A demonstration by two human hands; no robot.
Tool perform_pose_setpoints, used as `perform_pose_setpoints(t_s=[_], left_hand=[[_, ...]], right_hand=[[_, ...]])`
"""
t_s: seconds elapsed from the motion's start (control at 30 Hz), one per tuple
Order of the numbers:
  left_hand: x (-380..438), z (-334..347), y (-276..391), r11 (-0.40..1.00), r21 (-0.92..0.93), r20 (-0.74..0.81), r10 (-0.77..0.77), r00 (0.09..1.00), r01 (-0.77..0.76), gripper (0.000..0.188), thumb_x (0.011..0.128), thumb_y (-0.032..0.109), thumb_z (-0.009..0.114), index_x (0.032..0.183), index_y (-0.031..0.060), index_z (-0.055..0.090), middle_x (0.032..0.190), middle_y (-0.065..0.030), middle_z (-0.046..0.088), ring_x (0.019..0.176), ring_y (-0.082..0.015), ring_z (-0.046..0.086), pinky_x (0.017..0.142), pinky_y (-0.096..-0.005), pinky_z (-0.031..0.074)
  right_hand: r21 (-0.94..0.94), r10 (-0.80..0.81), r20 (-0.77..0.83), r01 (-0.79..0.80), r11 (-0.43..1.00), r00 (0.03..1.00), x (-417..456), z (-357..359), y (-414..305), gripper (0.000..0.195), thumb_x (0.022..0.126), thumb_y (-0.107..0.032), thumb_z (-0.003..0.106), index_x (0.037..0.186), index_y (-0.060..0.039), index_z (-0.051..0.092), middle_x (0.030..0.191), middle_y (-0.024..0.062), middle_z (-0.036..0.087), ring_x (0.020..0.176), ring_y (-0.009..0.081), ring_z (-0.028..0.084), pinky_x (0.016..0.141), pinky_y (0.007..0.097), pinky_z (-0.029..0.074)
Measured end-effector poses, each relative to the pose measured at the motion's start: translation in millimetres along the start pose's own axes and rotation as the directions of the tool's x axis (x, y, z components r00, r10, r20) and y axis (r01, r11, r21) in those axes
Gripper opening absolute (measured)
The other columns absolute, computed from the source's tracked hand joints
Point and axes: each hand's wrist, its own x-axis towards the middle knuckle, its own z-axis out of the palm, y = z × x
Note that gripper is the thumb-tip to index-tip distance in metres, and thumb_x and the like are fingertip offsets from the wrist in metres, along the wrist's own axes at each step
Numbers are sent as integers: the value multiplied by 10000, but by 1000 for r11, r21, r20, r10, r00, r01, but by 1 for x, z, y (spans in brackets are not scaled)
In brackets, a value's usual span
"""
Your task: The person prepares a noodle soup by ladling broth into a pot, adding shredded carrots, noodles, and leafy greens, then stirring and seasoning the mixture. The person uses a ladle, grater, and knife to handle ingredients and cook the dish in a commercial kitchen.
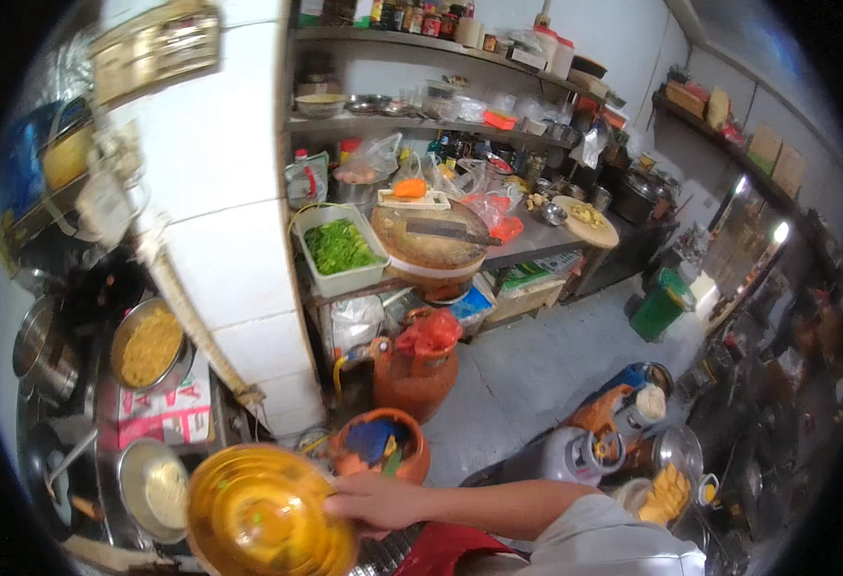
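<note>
My right hand (371, 500) grips the rim of a yellow-orange bowl (267, 515) with ridged, glossy walls. Its inside faces me and holds a few green bits near the bottom; motion blurs it somewhat. My left hand is out of view. Just left of the bowl sits a metal basin (130, 479) with a pale cream-coloured content. Farther back, a metal pot (120, 353) of yellowish food stands on a pink and white printed sheet (166, 417). At the far left lies a dark wok (51, 479) with a ladle in it.
Gas cylinders stand on the floor, an orange one (414, 378) and a grey one (569, 457). A tiled pillar (223, 252) rises beside the stove. Behind, a cleaver (447, 232) lies on a round chopping block (429, 255), next to a tray of chopped greens (339, 246). A green bin (659, 309) stands farther right.
</note>
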Motion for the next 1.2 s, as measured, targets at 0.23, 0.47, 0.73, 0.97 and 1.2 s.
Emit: perform_pose_setpoints(t_s=[0.23, 0.47, 0.73, 0.97, 1.2], left_hand=[[93, 160, 4, 902, 274, 25, -354, 935, 334, 739, 937, 112, 647, 1542, 24, 233, 1564, -160, 304, 1416, -330, 339, 1098, -465, 364], [111, 203, 34, 870, 324, -183, -328, 927, 372, 728, 952, 180, 628, 1539, 24, 225, 1445, -228, 437, 1274, -287, 508, 1000, -433, 465], [105, 205, -1, 963, 240, -163, -87, 983, 125, 729, 954, 377, 600, 1485, -28, 305, 1442, -254, 432, 1360, -403, 403, 1117, -538, 358], [105, 139, -97, 688, -682, -385, -627, 678, 249, 638, 944, 509, 468, 1325, 1, 524, 1436, -265, 460, 1388, -458, 347, 1171, -567, 262], [41, 138, -34, 836, -414, -330, -506, 797, 359, 578, 954, 444, 497, 1314, -8, 522, 1397, -264, 496, 1332, -439, 426, 1118, -537, 354]], right_hand=[[-8, -1, -752, -8, 1000, 659, 18, -321, 10, 249, 915, -166, 468, 871, 44, 595, 608, 114, 581, 403, 176, 512, 381, 325, 379], [310, 17, -837, 448, 839, 546, 148, -535, -39, 312, 1028, -241, 466, 998, 48, 579, 762, 141, 649, 550, 196, 607, 477, 313, 514], [-752, -657, -94, 379, 539, 748, 149, -396, 81, 102, 825, -145, 640, 892, -83, 685, 761, 79, 667, 687, 217, 644, 594, 373, 503], [-573, -874, 203, 777, 260, 442, 79, -178, -63, 549, 838, -123, 631, 1312, -28, 370, 982, 192, 649, 842, 310, 642, 748, 395, 519], [-860, 89, 508, 501, 96, 857, 110, -123, 191, 158, 742, -177, 645, 744, -25, 603, 720, 150, 646, 672, 282, 626, 633, 433, 521]])
